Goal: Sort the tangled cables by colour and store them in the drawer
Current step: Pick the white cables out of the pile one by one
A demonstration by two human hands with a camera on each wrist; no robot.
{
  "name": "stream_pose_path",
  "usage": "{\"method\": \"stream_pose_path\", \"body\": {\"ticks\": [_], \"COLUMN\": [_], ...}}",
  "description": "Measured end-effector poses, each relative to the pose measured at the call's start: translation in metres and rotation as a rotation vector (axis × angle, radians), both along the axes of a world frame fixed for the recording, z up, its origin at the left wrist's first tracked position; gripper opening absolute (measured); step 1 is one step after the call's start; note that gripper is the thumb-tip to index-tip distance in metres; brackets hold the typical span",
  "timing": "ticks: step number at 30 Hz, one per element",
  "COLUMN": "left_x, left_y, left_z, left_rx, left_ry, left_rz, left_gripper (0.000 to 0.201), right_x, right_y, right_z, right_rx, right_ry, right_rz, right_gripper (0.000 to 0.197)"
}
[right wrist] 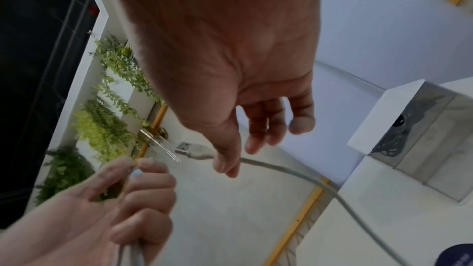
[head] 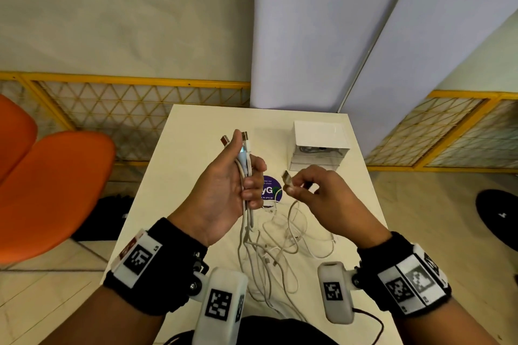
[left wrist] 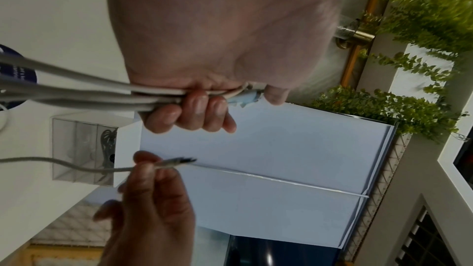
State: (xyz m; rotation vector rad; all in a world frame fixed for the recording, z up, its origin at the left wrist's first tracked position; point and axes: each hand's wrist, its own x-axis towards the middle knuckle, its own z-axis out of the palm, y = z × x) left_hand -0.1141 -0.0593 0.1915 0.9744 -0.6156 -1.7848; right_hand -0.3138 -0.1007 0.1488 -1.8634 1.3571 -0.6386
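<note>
My left hand [head: 238, 173] is raised above the table and grips a bundle of white cables [head: 244, 165] upright, USB plugs sticking out above the fist. In the left wrist view the fingers [left wrist: 194, 108] curl round the same bundle [left wrist: 89, 92]. My right hand [head: 305, 187] pinches the USB plug of one more white cable [head: 287, 179] just right of the bundle; the plug [right wrist: 194, 150] shows clearly in the right wrist view. Loose white cable loops [head: 280, 246] trail from both hands onto the white table [head: 185, 148]. The small clear drawer unit [head: 319, 148] stands at the table's back right, with dark cables in its top drawer.
A round purple sticker [head: 270, 189] lies on the table between my hands. Orange chairs [head: 56, 190] stand to the left, a black bag [head: 106, 218] on the floor beside the table. A yellow lattice fence [head: 126, 109] and white panels run behind the table.
</note>
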Motion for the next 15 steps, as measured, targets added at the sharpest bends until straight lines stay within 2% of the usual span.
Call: {"method": "stream_pose_path", "body": {"ticks": [4, 6, 8, 10, 15], "left_x": [-0.005, -0.008, -0.010, -0.015, -0.015], "left_y": [0.000, 0.000, 0.001, 0.002, 0.000], "left_z": [-0.010, -0.014, -0.017, -0.018, -0.021], "left_rx": [-0.007, -0.022, -0.073, -0.139, -0.131], "left_ry": [-0.041, -0.092, -0.179, -0.278, -0.348], "left_rz": [0.045, 0.053, 0.034, 0.006, 0.090], "left_gripper": [0.064, 0.059, 0.044, 0.036, 0.043], "right_x": [0.012, 0.019, 0.028, 0.038, 0.049], "right_y": [-0.001, 0.002, 0.006, 0.008, 0.010], "right_z": [0.013, 0.022, 0.031, 0.036, 0.044], "right_rx": [0.042, 0.084, 0.154, 0.188, 0.267], "right_ry": [0.019, -0.078, -0.216, -0.269, -0.292], "right_rz": [0.020, 0.034, 0.061, 0.109, 0.237], "right_gripper": [0.030, 0.037, 0.035, 0.032, 0.024]}}
